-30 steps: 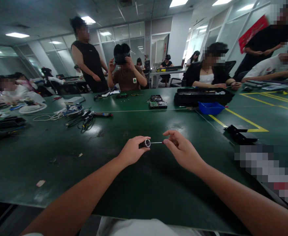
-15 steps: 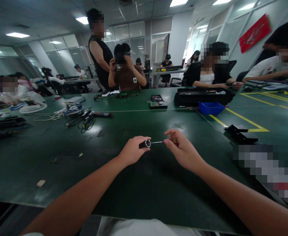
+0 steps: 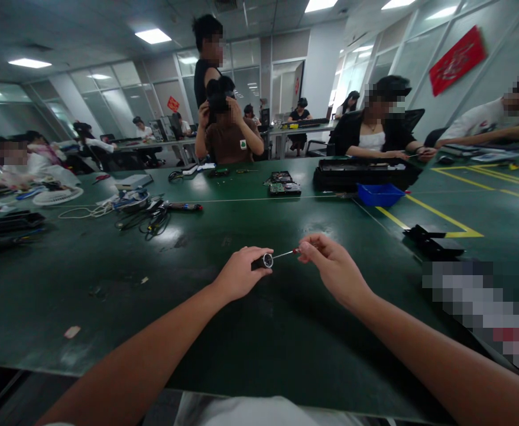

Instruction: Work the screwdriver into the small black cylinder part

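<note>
My left hand (image 3: 240, 273) is closed round a black cylindrical part (image 3: 266, 261) with a silvery ring at its open end, which faces right. In my right hand (image 3: 330, 260) is a screwdriver (image 3: 285, 254) with a thin metal shaft and a reddish collar; the fingers pinch it and hide most of its handle. The shaft points left, its tip at the ring end of the cylinder. Whether the tip touches a screw is too small to tell. Both hands are just above the green tabletop (image 3: 242, 337).
Ahead lie an opened device with a circuit board (image 3: 285, 183), a long black housing (image 3: 366, 174) and a blue tray (image 3: 380, 194). Cables (image 3: 151, 219) and a second tool (image 3: 184, 207) lie left. A black bracket (image 3: 432, 241) is at right. Other people sit across the table.
My right fingers have curled tighter on the screwdriver, and its handle end has risen slightly. My left hand and the cylinder have hardly moved. A standing person behind has shifted right.
</note>
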### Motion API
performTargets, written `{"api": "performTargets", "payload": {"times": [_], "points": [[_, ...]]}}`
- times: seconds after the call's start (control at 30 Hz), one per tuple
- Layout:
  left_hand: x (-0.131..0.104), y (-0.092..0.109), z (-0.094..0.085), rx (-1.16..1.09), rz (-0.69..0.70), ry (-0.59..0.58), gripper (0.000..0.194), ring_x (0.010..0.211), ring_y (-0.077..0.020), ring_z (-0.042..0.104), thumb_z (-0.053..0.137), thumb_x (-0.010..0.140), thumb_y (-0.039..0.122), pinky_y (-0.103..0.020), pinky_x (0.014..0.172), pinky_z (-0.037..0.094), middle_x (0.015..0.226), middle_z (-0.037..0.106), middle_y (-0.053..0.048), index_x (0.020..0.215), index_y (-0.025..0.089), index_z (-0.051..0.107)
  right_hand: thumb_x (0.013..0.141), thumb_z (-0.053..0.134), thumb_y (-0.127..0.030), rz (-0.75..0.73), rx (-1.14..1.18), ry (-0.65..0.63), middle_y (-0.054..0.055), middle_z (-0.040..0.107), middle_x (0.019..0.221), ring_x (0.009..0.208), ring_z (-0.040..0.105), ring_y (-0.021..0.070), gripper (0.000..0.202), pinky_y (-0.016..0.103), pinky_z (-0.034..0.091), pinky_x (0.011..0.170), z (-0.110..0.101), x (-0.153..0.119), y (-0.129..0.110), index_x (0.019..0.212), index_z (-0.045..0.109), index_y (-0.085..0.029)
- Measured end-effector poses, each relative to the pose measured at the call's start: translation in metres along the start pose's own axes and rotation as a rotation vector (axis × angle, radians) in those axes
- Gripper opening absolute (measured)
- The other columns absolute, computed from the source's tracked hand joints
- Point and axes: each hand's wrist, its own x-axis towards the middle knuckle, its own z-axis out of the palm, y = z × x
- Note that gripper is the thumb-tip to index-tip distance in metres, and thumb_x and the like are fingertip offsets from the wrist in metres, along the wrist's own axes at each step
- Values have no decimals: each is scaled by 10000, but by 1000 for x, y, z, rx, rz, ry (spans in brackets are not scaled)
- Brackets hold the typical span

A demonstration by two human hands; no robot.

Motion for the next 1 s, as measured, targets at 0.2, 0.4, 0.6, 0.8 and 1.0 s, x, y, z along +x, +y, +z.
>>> {"api": "performTargets", "payload": {"times": [0.2,0.4,0.6,0.8,1.0], "points": [[0,5,-1,157,63,5,398,1244,-224,571,598,931,157,-620,1223,64,1315,647,-59,1320,239,593,911,577,-407,268,398,188,13,545,705,599,514,158,207,369,544,664,-3,13,11,819,592,-222],[2,1,1,91,-62,-3,437,1213,-244,592,671,892,215,-502,1181,320,1297,657,-65,1324,227,607,867,657,-447,163,342,261,11,601,770,718,571,166,228,309,527,649,1,11,20,840,633,-222],[0,5,-4,-62,-145,27,458,1267,-246,547,596,926,258,-403,1087,429,1369,596,-68,1380,235,547,902,632,-443,100,326,327,2,635,830,745,590,165,198,317,517,694,-3,12,24,927,659,-248],[11,8,-8,-155,-269,-15,341,881,-210,637,582,910,366,-321,736,500,1025,662,-52,1216,216,556,928,602,-485,-81,243,412,-1,633,867,762,592,167,230,339,495,728,-9,13,18,957,647,-261],[44,13,6,10,-108,-212,297,844,-192,631,666,860,490,-296,695,455,942,680,-21,988,222,658,954,571,-471,-201,167,401,-7,615,845,799,606,176,217,361,479,788,-7,4,5,985,641,-268]]}}
